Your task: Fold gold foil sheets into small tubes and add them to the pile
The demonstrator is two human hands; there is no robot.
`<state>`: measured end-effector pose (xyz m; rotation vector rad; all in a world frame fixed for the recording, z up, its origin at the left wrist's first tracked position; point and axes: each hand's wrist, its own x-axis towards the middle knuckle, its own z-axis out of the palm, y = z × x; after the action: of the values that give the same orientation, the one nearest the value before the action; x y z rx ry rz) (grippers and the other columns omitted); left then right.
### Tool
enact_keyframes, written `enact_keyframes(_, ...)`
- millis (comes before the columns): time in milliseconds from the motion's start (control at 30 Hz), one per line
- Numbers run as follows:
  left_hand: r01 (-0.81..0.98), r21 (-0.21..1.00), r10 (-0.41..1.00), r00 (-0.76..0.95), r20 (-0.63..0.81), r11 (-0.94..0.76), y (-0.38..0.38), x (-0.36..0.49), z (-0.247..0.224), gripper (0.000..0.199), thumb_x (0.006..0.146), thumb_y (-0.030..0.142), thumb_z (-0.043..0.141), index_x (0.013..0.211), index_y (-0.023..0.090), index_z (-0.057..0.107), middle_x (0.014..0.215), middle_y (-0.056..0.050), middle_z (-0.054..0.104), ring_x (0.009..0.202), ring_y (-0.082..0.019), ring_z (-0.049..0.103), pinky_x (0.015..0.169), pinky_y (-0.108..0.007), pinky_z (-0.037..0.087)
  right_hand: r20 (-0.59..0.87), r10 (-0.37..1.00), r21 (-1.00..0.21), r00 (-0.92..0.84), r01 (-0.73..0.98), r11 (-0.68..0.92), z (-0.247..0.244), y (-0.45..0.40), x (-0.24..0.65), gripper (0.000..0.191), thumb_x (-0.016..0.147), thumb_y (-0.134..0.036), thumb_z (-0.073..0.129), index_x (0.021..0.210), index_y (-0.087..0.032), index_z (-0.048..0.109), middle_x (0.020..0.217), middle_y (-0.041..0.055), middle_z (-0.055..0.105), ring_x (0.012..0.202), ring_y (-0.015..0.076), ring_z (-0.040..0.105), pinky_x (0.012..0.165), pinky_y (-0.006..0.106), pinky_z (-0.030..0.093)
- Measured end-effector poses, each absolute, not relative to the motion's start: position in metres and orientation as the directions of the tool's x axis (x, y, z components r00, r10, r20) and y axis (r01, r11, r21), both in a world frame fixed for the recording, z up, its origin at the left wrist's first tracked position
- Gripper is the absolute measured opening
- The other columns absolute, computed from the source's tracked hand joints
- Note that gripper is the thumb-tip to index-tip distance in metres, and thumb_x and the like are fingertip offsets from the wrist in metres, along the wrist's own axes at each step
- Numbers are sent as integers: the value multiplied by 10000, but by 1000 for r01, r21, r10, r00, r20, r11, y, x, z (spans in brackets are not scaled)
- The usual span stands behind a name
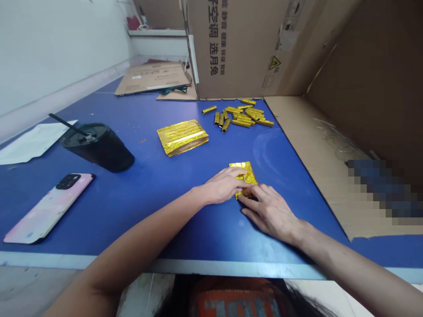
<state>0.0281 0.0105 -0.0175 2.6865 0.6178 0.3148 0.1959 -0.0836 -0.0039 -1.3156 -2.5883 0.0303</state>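
A small gold foil paper sheet (250, 172) lies on the blue table in front of me, partly folded at its near side. My left hand (224, 184) comes in from the left, its fingers pressing on the sheet and its thumb at the fold. From the right, my right hand (269, 209) has bent fingers at the sheet's near edge, touching my left fingertips. The hands cover much of the sheet, so the fold is partly hidden. Farther back lies a stack of flat gold foil sheets (183, 136). Several rolled gold paper tubes (243, 116) are heaped beyond it, to the right.
A dark tumbler with a straw (102, 147) and a pink phone (49, 207) lie at the left, near a white paper (36, 138). A large cardboard box (244, 48) stands behind the tubes. Flat cardboard (153, 78) lies at the back left.
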Motion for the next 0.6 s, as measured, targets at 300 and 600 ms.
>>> enact_keyframes(300,394,397,472,873,118,-829,11,28,-18,323,887,230,403,1158,309,560,1324,-47,400,1242,-190,343,1028,-370,275,189,744,-124,-641,736,666,-4,-89,195,331,852,-286,448,1092,-130,614,1077,140,614,1005,249,543,841,412,464)
enact_keyframes(600,422,382,492,864,106,-822,9,30,-17,323,875,195,432,1158,276,564,1328,-64,407,1236,-186,357,1027,-363,282,85,718,-167,-691,700,694,-2,-108,208,508,839,-363,469,1250,-64,480,1307,178,451,1239,275,373,996,437,368)
